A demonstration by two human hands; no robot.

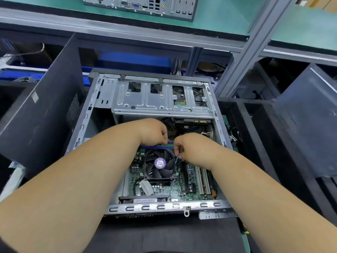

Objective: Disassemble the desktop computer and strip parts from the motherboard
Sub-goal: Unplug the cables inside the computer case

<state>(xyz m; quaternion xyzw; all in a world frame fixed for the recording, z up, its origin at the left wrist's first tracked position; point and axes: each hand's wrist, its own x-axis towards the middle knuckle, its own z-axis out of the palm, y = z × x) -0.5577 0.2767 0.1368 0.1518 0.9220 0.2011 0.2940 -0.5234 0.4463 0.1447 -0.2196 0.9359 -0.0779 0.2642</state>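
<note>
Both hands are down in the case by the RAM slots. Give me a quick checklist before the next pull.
1. Side panel off, motherboard exposed: ok.
2. Left hand on the RAM slots: ok, fingers touch them.
3. Right hand grip: ok, pinches a small module, blurred.
4. Slot latches released: cannot tell, hidden under the hands.
5. Fan clear of fingers: ok.
6. Drive cage clear of the hands: ok.

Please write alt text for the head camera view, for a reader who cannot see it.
Two bare hands reach into an open desktop computer case: the left hand presses on the memory slots, the right hand pinches a small dark part beside the CPU cooler fan. A metal drive cage spans the far end.
</note>
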